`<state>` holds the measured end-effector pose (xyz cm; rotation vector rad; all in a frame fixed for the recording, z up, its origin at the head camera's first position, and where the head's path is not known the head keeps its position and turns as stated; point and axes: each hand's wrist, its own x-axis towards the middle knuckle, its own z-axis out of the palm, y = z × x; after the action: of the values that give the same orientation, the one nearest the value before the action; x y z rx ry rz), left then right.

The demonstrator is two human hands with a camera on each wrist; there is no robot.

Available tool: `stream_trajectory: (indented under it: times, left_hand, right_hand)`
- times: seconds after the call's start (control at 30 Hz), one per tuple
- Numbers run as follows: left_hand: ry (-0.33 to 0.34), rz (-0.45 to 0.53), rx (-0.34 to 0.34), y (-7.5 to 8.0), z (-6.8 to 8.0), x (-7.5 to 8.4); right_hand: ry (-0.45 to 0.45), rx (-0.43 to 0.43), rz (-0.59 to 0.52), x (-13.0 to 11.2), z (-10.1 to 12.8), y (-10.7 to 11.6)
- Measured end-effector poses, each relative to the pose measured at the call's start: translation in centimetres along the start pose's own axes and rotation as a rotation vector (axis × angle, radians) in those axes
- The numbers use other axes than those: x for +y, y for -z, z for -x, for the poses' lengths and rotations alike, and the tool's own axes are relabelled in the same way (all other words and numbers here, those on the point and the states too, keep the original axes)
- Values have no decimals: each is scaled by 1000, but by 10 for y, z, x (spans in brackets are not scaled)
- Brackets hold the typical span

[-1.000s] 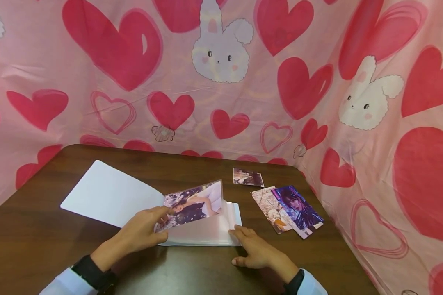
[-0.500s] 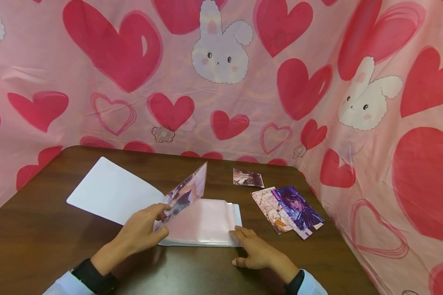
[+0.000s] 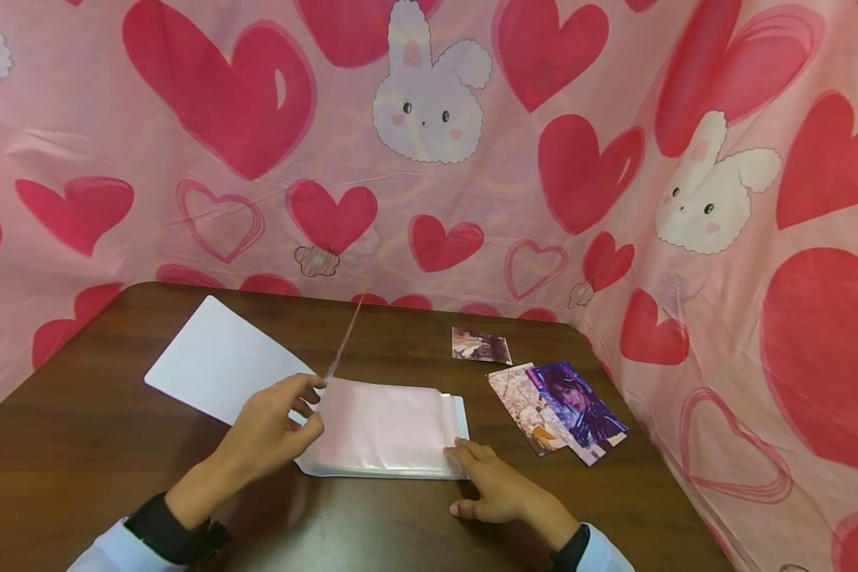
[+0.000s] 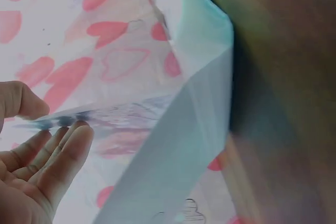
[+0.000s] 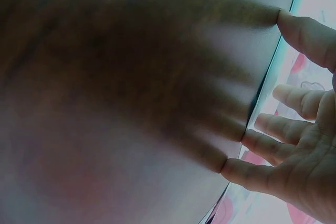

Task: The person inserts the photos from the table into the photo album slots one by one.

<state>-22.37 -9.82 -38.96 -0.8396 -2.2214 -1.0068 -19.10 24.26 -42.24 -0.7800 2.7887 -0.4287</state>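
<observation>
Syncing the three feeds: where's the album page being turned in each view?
Head: album page stands edge-on at centre, pinched by the left hand.
Left wrist: same page runs across mid-frame, from the fingers.
Right wrist: not visible; right hand only.
Shared landmark: brown table.

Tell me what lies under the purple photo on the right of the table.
The purple photo overlaps a pinkish floral photo and another print whose white edge shows at its near corner. All rest on the brown table. What the covered parts show cannot be seen.
</observation>
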Motion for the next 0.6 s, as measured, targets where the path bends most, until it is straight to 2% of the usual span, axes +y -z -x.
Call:
stream_trajectory:
  times: [0.37,0.6]
  left_hand:
    - [53,55,48,12,-5,7]
    - [61,42,103,19,-6,10]
  right_hand:
    - [5,-1,12,1,-1,-1]
    - [-5,-1,8,-1,0,0]
